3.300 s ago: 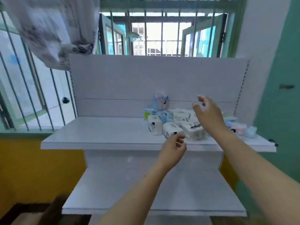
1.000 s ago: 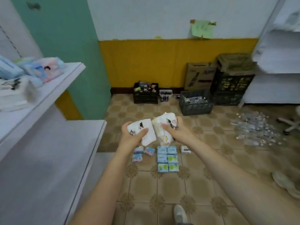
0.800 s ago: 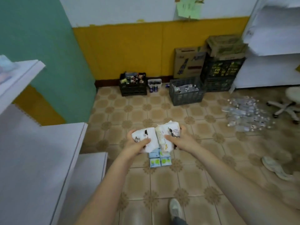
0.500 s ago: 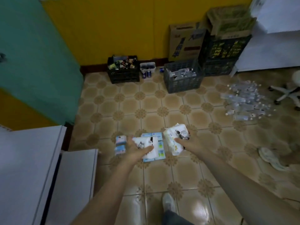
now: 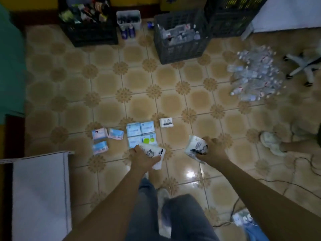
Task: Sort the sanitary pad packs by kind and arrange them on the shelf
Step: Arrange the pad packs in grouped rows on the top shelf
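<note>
I look down at a tiled floor. My left hand (image 5: 143,158) grips a white pad pack with a black cartoon print (image 5: 153,153). My right hand (image 5: 211,150) grips a second white pack of the same kind (image 5: 195,147). Both packs hang above the floor. On the tiles lie sorted groups: three pink-and-blue packs (image 5: 104,139) at the left, several light blue packs (image 5: 140,134) in a block in the middle, and one small white pack (image 5: 166,122) to their right. A white shelf board (image 5: 41,193) shows at the lower left.
Black crates (image 5: 180,34) and a second crate (image 5: 86,20) stand at the far wall. A heap of clear plastic bottles (image 5: 255,75) lies at the right, beside a chair base (image 5: 304,65). Another person's shoe (image 5: 271,143) and cables (image 5: 295,181) are at the right.
My view has tilted further down and nearer to the floor. Both hands have lowered with their white packs toward the sorted groups and moved apart.
</note>
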Demonstrator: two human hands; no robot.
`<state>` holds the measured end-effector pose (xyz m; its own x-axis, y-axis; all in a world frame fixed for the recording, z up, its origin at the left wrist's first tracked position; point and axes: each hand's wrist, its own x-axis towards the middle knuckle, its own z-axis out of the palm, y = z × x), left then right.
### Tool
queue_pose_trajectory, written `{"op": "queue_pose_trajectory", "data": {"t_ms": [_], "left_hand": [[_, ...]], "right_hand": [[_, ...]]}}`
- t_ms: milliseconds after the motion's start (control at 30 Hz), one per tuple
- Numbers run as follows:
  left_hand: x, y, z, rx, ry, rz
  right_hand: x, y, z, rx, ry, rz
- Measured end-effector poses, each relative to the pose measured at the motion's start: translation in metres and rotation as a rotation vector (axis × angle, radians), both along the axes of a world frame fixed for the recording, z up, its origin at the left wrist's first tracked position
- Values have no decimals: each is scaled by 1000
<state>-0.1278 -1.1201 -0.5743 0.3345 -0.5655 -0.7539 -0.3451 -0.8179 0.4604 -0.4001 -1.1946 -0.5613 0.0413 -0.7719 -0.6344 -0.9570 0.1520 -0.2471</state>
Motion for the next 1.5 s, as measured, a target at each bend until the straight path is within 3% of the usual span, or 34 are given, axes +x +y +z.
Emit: {"op": "queue_pose_trajectory", "data": {"t_ms": [167,400,567,733,833,967,1100,1133,1267,1367,1500], "left_hand": [[-23,-42,-99,112,-39,97],[-96,-99,-302,228,-140,305],[-138,-150,-486,127,-176,226],[-162,-172,-614,29,-131,124],[-154,-166,-639,-12,-124,101],[-136,-124,-621,-31,-186,304],[-134,-73,-595,224,338,392],[-137,-63,-594,247,363,384],[-143,-51,-608,173,269,245],[-142,-60,-628,133,173,165],[-138,-78,-648,-7,150,166]], "right_hand": [[0,-60,-78,36,34,35],[-8,-133,-287,43,23,181],[-30,-133,-446,-1,76,262],[-50,-91,-552,144,124,498],[-41,-81,-585,172,27,532],[-18,-73,-583,153,-46,443],[0,-59,-577,148,-218,258],[4,-55,-577,141,-248,147],[14,-47,-597,280,-225,-275],[7,-43,-628,394,-263,-394],[5,-50,-643,374,-412,-525]]}}
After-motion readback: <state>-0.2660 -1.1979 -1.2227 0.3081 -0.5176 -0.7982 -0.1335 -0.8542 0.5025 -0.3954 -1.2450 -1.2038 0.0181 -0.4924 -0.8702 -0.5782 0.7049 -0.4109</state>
